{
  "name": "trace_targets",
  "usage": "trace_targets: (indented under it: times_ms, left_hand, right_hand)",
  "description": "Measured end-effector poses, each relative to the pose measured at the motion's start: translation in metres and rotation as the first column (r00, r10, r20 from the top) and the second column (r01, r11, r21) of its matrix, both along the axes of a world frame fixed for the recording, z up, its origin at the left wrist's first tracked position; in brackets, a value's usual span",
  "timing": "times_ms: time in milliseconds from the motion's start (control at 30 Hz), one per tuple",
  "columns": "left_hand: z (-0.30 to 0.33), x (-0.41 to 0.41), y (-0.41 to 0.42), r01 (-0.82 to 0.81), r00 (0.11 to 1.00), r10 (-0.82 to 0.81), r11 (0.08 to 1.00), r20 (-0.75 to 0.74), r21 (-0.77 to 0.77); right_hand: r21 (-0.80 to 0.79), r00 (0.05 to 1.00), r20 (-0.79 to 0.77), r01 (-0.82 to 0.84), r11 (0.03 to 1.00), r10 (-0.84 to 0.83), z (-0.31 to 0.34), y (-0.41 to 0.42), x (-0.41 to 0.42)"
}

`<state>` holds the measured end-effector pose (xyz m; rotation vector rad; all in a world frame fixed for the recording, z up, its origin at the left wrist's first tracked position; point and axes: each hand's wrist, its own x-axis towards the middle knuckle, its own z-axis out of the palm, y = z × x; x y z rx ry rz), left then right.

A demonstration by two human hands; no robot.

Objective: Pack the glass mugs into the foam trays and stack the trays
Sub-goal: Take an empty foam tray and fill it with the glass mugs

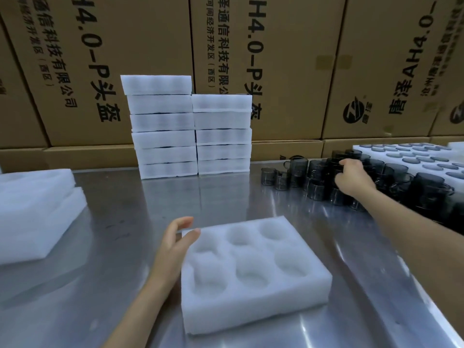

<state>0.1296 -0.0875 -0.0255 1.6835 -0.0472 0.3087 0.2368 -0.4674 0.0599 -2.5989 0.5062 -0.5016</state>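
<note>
My right fingers [345, 163] are curled over the dark glass mugs [316, 175] at the far right of the table; I cannot tell if they already hold one. My left hand [175, 243] is relaxed and open, the thumb touching the far left corner of the foam tray [253, 292] in front of me. Its six pockets are empty. Two stacks of trays [190, 131] stand behind, against cardboard boxes [288, 59].

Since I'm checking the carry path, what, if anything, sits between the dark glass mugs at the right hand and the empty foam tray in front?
Nothing visible. Only bare steel table lies between the glass mugs, where the right hand reaches, and the six-pocket foam tray. The left hand touches the tray's far-left corner, off that path.
</note>
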Motion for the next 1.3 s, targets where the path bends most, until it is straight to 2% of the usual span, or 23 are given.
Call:
trace_targets:
  times_ms: [100, 167, 400, 500, 600, 700, 800, 867, 900, 1033, 1167, 1300]
  left_hand:
    - [0.001, 0.001, -0.002, 0.002, 1.0, -0.002, 1.0, 0.002, 0.005]
    - [0.001, 0.002, -0.003, 0.008, 1.0, -0.008, 1.0, 0.005, 0.009]
    - [-0.002, 0.003, -0.003, 0.036, 0.999, -0.036, 0.999, 0.013, -0.016]
    - [0.0, 0.002, -0.004, 0.052, 0.998, -0.052, 0.998, 0.019, -0.018]
    - [0.002, 0.001, -0.004, 0.051, 0.998, -0.05, 0.998, 0.023, -0.033]
    - [0.004, 0.0, -0.005, 0.052, 0.998, -0.051, 0.998, 0.022, -0.032]
    - [0.004, 0.001, -0.006, 0.037, 0.999, -0.037, 0.999, 0.01, -0.032]
    - [0.004, 0.001, -0.005, 0.025, 1.0, -0.025, 0.999, 0.004, -0.024]
    - [0.004, 0.001, -0.005, 0.02, 1.0, -0.02, 1.0, 0.005, -0.021]
    - [0.006, -0.005, -0.005, 0.014, 0.999, -0.014, 1.0, 0.033, -0.021]
    - [0.008, -0.012, -0.004, 0.032, 0.997, -0.031, 0.999, 0.067, -0.02]
    - [0.006, -0.019, -0.004, 0.109, 0.988, -0.11, 0.994, 0.106, 0.014]
  right_hand:
    - [-0.083, 0.988, -0.152, 0.026, 0.996, -0.039, 0.002, -0.011, 0.012]
    - [-0.151, 0.979, -0.199, 0.019, 0.988, -0.049, 0.0, -0.012, 0.016]
    - [-0.358, 0.983, -0.155, 0.038, 0.933, -0.099, -0.022, -0.013, 0.02]
    - [-0.301, 0.99, 0.011, 0.136, 0.944, -0.139, -0.024, -0.012, 0.016]
    - [-0.147, 0.945, 0.303, 0.176, 0.973, -0.125, -0.014, -0.001, 0.001]
    - [-0.069, 0.794, 0.606, 0.003, 0.998, 0.039, 0.003, 0.029, -0.025]
    - [0.011, 0.688, 0.696, -0.295, 0.955, 0.204, 0.021, 0.071, -0.06]
    - [0.178, 0.663, 0.676, -0.571, 0.802, 0.321, 0.027, 0.106, -0.085]
    - [0.213, 0.668, 0.642, -0.627, 0.75, 0.376, 0.026, 0.124, -0.097]
    - [0.084, 0.757, 0.367, -0.606, 0.791, 0.541, 0.007, 0.186, -0.126]
    - [0.225, 0.816, 0.099, -0.575, 0.786, 0.569, -0.007, 0.222, -0.131]
    - [0.291, 0.825, -0.001, -0.541, 0.789, 0.565, -0.005, 0.234, -0.125]
